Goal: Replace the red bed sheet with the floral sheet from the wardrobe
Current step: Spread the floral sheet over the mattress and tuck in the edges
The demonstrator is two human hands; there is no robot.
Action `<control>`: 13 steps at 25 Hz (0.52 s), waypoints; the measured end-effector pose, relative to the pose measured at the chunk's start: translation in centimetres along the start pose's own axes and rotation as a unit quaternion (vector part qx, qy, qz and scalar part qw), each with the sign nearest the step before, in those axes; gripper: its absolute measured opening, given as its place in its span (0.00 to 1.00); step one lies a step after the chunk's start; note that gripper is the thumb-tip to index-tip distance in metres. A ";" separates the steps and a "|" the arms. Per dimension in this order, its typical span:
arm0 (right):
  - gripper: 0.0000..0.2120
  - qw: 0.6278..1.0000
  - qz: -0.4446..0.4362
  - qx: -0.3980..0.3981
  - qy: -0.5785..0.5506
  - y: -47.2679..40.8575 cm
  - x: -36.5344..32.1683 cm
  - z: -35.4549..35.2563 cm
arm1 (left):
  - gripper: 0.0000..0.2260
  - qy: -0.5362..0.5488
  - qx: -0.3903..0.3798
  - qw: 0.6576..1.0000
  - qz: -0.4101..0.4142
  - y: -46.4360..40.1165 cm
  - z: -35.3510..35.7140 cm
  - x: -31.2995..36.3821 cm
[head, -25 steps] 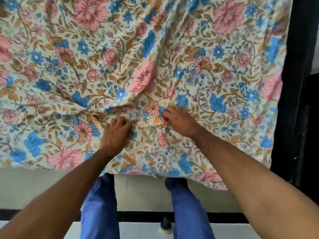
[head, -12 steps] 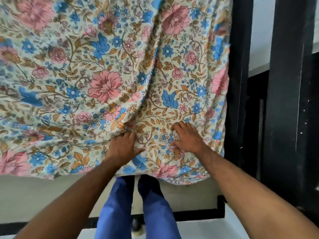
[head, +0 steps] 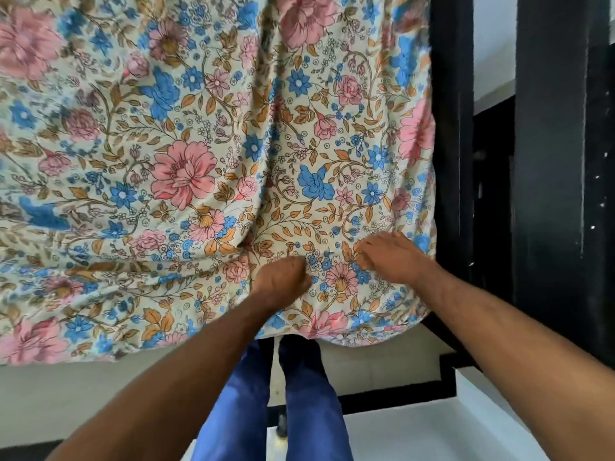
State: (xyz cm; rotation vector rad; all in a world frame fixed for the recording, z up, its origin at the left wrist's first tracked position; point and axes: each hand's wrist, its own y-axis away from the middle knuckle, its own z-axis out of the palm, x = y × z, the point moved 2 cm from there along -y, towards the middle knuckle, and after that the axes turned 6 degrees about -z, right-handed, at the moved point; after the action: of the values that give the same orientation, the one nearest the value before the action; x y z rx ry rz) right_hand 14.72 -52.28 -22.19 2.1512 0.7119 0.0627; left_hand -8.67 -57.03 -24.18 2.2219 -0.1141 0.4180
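Observation:
The floral sheet (head: pixel 199 144), cream with pink and blue flowers, lies spread over the bed and hangs a little over the near edge. My left hand (head: pixel 283 282) sits near that edge with its fingers curled into the cloth, and creases run out from it. My right hand (head: pixel 389 256) lies flat on the sheet just to the right, fingers straight and pointing left, close to the bed's right corner. No red sheet is in view.
A black bed frame (head: pixel 452 128) borders the sheet on the right, with a black post (head: pixel 559 161) beyond it. My legs in blue trousers (head: pixel 299 394) stand against the pale bed side (head: pixel 66 394). White floor (head: pixel 432 430) lies below.
Both hands have slid to the right along the near edge toward the bed's right corner. The black frame has come further into view.

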 end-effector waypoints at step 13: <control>0.06 0.984 0.014 0.130 -0.122 -1.6 -1.8 3.1 | 0.12 -0.078 0.104 0.992 -0.004 -1.9 1.9 1.9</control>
State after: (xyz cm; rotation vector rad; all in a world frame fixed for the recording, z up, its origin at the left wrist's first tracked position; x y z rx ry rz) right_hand 13.35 -54.66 -25.01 2.3641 0.5709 -0.2910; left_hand -5.99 -57.19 -26.03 2.4590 -0.1497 0.2612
